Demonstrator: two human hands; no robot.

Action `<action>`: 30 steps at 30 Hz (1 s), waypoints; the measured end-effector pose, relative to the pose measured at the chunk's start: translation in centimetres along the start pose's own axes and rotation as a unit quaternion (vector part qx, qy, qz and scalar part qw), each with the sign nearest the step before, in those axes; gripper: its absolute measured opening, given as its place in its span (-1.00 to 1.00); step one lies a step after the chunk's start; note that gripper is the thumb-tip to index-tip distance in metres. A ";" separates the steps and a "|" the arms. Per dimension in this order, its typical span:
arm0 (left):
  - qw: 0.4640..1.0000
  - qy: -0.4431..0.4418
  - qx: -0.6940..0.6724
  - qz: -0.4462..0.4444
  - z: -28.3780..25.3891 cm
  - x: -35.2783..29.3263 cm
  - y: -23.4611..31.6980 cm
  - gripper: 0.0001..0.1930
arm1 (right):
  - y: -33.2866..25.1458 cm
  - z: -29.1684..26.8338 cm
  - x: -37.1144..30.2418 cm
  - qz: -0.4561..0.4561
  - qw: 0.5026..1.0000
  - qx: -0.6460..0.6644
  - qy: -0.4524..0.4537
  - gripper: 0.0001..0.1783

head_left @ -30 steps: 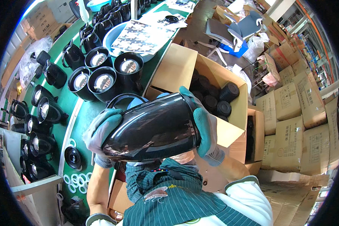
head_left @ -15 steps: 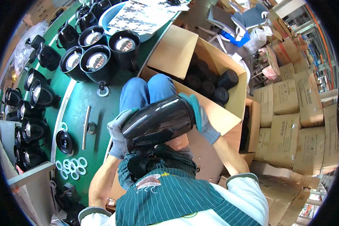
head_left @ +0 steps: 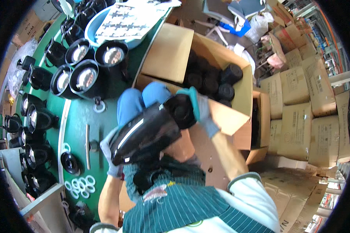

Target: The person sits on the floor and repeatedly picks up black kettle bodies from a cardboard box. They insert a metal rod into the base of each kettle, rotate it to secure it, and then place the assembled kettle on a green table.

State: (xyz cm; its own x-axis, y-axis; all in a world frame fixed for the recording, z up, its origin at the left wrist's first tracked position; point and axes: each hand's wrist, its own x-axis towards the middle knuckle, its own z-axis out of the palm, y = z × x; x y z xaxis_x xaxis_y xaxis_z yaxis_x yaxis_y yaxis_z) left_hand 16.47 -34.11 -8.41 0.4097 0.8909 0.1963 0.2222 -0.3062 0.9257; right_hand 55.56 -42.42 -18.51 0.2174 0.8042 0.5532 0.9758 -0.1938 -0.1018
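A glossy black cylindrical shell (head_left: pixel 144 134) lies tilted above my lap. My left hand (head_left: pixel 109 149), in a grey glove, is wrapped round its lower left end. Up at its right end is a dark round ribbed piece (head_left: pixel 181 111), gripped by my right hand (head_left: pixel 201 110) in a grey and teal glove. I cannot tell whether that piece is partly inside the shell or only against it. Similar dark round pieces (head_left: pixel 210 79) fill part of the open carton (head_left: pixel 237 91) beyond my right hand.
Black handled pots (head_left: pixel 83 79) with shiny metal bottoms crowd the green table (head_left: pixel 76 116) on my left. White rings (head_left: pixel 79 185), a black round lid-like part (head_left: pixel 69 162) and a metal bar (head_left: pixel 87 145) lie there. Stacked cartons (head_left: pixel 295 128) stand at the right.
The dark round piece now shows at the shell's right end, in my right hand. The shell has tilted more and shifted left. My head view has turned slightly.
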 end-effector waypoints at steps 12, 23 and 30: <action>0.912 -0.173 -0.309 -0.209 -0.1 -5.0 -6.8 -0.49 | -11.5 -18.5 6.8 0.000 0.870 0.492 -0.023 -0.45; 0.866 -0.257 -0.387 -0.182 2.3 -3.1 -4.2 -0.47 | -13.3 -22.5 7.6 0.015 0.766 0.621 -0.167 -0.12; 0.944 -0.268 -0.192 0.027 2.0 -1.8 0.9 -0.45 | -14.0 -23.6 6.9 0.010 0.768 0.618 -0.171 -0.28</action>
State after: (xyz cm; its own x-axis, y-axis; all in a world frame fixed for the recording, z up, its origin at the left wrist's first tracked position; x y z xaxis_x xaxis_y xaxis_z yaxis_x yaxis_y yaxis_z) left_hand 17.68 -36.62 -8.56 0.8228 0.5483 0.1495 -0.1066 -0.1095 0.9883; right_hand 42.82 -47.44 6.21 0.0211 0.9495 0.3130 0.2055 0.3022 -0.9308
